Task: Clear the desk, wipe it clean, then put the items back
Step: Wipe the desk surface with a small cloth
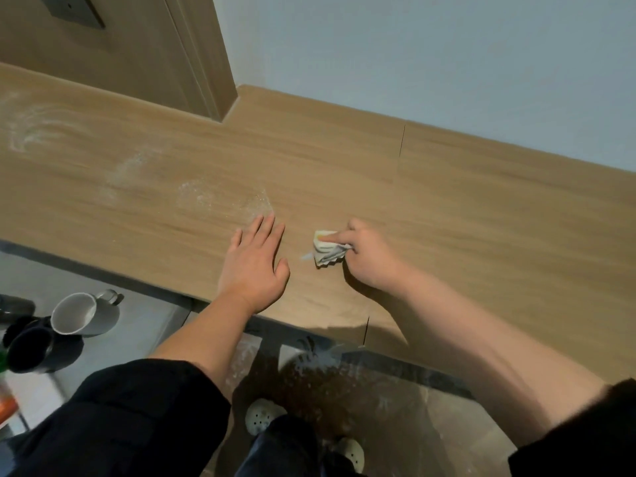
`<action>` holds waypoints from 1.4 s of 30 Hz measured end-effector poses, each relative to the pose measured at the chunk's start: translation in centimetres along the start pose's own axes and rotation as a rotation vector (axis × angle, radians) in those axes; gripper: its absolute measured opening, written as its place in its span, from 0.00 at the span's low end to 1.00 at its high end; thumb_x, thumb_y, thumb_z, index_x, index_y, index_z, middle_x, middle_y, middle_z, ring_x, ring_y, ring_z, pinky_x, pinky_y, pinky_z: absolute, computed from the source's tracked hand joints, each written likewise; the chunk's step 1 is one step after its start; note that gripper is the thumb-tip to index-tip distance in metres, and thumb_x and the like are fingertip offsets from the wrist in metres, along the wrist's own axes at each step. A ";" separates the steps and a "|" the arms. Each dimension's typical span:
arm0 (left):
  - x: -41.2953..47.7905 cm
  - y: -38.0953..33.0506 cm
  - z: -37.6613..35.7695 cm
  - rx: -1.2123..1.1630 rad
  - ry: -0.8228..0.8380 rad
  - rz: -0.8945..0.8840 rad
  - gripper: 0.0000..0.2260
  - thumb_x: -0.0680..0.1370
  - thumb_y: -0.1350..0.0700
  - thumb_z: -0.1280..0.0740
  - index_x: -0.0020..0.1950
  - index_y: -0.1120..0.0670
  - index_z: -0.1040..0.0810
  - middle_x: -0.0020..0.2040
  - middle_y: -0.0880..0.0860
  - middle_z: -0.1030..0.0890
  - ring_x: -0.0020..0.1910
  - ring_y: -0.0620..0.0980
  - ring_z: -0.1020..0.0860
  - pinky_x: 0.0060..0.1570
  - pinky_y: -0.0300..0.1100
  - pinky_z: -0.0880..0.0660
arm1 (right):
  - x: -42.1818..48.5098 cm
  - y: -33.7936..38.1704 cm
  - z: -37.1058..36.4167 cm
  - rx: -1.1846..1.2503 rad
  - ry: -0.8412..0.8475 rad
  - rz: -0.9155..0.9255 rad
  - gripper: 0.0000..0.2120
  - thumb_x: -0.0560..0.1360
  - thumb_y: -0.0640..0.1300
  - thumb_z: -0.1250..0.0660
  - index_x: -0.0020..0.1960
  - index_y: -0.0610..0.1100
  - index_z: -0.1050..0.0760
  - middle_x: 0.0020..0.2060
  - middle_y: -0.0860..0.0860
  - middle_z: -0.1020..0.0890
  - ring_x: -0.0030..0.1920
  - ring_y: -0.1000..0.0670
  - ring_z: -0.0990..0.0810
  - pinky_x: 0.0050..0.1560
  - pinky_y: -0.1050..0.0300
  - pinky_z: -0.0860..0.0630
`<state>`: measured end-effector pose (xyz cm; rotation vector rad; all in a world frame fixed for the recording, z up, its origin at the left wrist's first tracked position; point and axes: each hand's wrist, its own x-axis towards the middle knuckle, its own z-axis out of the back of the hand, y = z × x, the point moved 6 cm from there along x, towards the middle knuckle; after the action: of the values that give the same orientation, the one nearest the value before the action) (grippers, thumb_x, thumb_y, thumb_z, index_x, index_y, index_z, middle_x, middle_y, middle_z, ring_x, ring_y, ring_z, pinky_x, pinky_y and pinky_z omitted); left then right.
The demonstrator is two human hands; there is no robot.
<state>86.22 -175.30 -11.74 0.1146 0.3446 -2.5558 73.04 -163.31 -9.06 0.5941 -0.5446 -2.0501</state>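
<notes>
**One hand holds a cloth on the desk, the other lies flat**

The small, crumpled cloth [327, 251] sits on the wooden desk [481, 218], near the front edge. It pokes out at 9 o'clock from the right hand [370, 259]. The fingers [339, 238] of this hand are curled round the cloth. One finger lies across the top of it and pushes it down on the wood. I cannot see the thumb. The right arm is bare and comes in from 4 o'clock, with the wrist low over the desk.

The left hand [254, 270] is just beside the cloth, at 9 o'clock from it, but does not touch it. It lies flat on the desk, palm down. Its fingers are straight and close together and point to 12 o'clock. The thumb sticks out toward the cloth. The left arm has a dark sleeve pushed up.

Pale dust [220, 197] marks the wood at 11 o'clock from the left hand.

Down low, at 8 o'clock from the hands, a white mug [86, 313] leans against a black mug [29, 349].
</notes>
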 end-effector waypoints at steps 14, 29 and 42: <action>-0.1 0.1 -0.2 -0.009 -0.032 -0.010 0.28 0.81 0.49 0.45 0.80 0.52 0.48 0.81 0.50 0.52 0.79 0.47 0.56 0.77 0.49 0.58 | 0.6 -5.9 2.7 -0.102 -0.239 -0.271 0.24 0.78 0.35 0.44 0.72 0.48 0.32 0.55 0.42 0.29 0.56 0.39 0.28 0.58 0.50 0.30; -0.3 -0.2 0.2 -0.001 -0.035 -0.008 0.28 0.81 0.50 0.45 0.80 0.52 0.47 0.81 0.51 0.51 0.79 0.48 0.55 0.78 0.50 0.56 | -13.4 -11.6 6.2 -0.061 -0.593 -0.836 0.17 0.77 0.35 0.41 0.65 0.38 0.26 0.58 0.40 0.29 0.52 0.39 0.25 0.52 0.48 0.28; -0.2 -0.1 0.1 -0.037 -0.078 -0.010 0.27 0.81 0.52 0.44 0.80 0.53 0.44 0.81 0.51 0.48 0.79 0.48 0.53 0.78 0.49 0.56 | -6.3 1.1 -3.8 0.094 -0.428 -0.538 0.25 0.79 0.38 0.42 0.75 0.45 0.38 0.57 0.48 0.30 0.47 0.48 0.23 0.46 0.50 0.21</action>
<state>86.39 -175.14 -11.61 -0.0001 0.3630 -2.5546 78.96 -159.04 -10.13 0.3765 -0.7971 -2.7016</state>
